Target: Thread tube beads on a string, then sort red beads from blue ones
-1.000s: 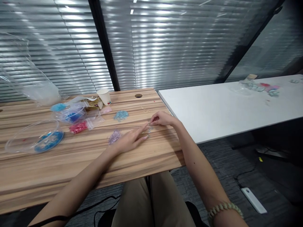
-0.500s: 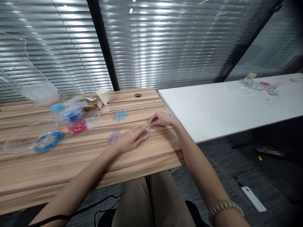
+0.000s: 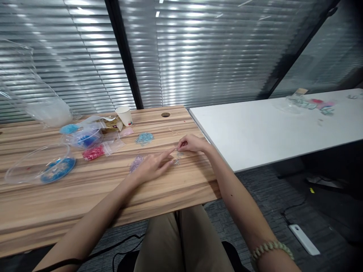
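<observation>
Clear bag: at far left, the clear bag (image 3: 51, 111) is leaning at the back of the wooden table (image 3: 93, 200).
Tub and blue dish: nearer, the clear tub (image 3: 10, 173) is lying beside and partly over the blue dish (image 3: 58, 170).
Bowl: the clear bowl (image 3: 74, 140) is containing dark blue pieces (image 3: 86, 141); the light blue packet (image 3: 69, 129) is lying just behind it.
Red packet: the red packet (image 3: 93, 152) is lying flat in front of this bowl.
Paper cup: the paper cup (image 3: 124, 116) is standing upright near the back edge, just beside the gold box (image 3: 113, 124).
Heaps: the purple heap (image 3: 136, 164) is lying just beside the left hand; the pale blue heap (image 3: 144, 138) is resting farther back.
Left hand: the left hand (image 3: 153, 166) is resting low over the wood, the index finger stretching forward, the thumb standing wide from it.
Small clear pieces: the small clear pieces (image 3: 179, 154) are lying on the wood by the fingertips of both hands.
Right hand: the right hand (image 3: 191, 143) is keeping thumb and index narrow, meeting the left index tip; whether something is sitting between them, I cannot tell.
White table: the white table (image 3: 241, 132) is adjoining at right, bearing blurred coloured items (image 3: 317, 104) far back.
</observation>
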`<state>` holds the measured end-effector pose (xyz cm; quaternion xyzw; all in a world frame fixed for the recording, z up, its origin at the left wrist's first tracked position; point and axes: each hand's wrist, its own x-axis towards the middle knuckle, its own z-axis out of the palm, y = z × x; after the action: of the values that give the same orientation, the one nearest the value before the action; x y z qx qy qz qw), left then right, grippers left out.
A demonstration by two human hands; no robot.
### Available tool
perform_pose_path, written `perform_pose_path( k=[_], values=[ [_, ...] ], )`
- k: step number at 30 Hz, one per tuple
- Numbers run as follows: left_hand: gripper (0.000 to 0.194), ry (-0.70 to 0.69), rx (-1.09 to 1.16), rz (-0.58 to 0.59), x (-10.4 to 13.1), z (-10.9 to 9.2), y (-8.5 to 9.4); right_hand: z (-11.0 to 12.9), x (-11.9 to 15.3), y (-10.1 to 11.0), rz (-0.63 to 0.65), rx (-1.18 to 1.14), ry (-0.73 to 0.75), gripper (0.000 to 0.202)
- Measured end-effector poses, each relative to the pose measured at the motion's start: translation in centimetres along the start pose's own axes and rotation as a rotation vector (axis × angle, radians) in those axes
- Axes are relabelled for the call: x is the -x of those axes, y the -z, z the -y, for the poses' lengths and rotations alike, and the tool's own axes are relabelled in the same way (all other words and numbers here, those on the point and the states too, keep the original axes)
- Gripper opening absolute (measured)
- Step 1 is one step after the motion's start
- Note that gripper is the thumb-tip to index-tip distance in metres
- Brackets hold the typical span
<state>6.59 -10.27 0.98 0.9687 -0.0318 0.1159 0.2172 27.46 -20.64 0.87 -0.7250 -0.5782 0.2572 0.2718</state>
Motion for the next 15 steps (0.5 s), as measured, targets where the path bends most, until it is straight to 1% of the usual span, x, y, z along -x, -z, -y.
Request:
perform_pose_path(
  k=[3,8,10,13,15],
  values=[
    [0.048,-0.040,-0.005,-0.005,0.0,0.1,-0.1,-0.1,-0.1,0.0,-0.015,0.014,0.002,0.013],
    [0.048,-0.028,-0.056,0.020,0.1,0.5,-0.3,-0.2,0.0,0.2,0.027,-0.003,-0.004,0.014],
    [0.046,-0.005,-0.064,0.035,0.1,0.6,-0.3,-0.1,0.0,0.1,0.040,-0.025,-0.003,0.015],
    [0.044,0.064,-0.074,0.065,0.0,0.5,-0.1,0.4,0.0,-0.1,0.043,-0.039,0.000,0.014],
    [0.046,0.084,-0.065,0.082,0.0,0.6,-0.1,0.9,-0.1,-0.4,0.038,-0.023,0.005,0.015]
  ],
)
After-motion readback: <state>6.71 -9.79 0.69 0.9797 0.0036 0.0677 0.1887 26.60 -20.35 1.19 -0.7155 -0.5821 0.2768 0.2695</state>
